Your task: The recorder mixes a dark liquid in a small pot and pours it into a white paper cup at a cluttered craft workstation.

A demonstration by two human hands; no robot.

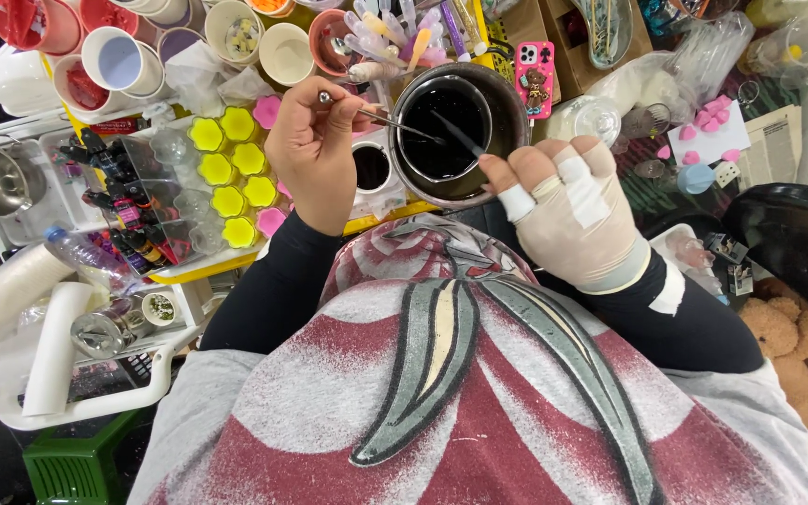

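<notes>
Black liquid in a round dark bowl (507,122), set at mid-counter within reach of both hands. Left hand (315,154) clenched around a thin metal tool (381,117), tip angled into the liquid, probably for stirring or picking. Right hand (572,210), taped and gloved, pinching a slim stick (460,136) that also dips into the bowl, wrist low for steadiness. Yellow moulds (231,173) in a tray just left of the left hand, small dark cup (371,166) tucked against the bowl, cups (123,61) farther back, pink phone (535,75) propped behind. Tool tips lost in the dark liquid; bowl depth unreadable; counter (376,223) mostly buried under clutter and cut off at the frame's edges; bottles (128,210) at left too small to identify.
</notes>
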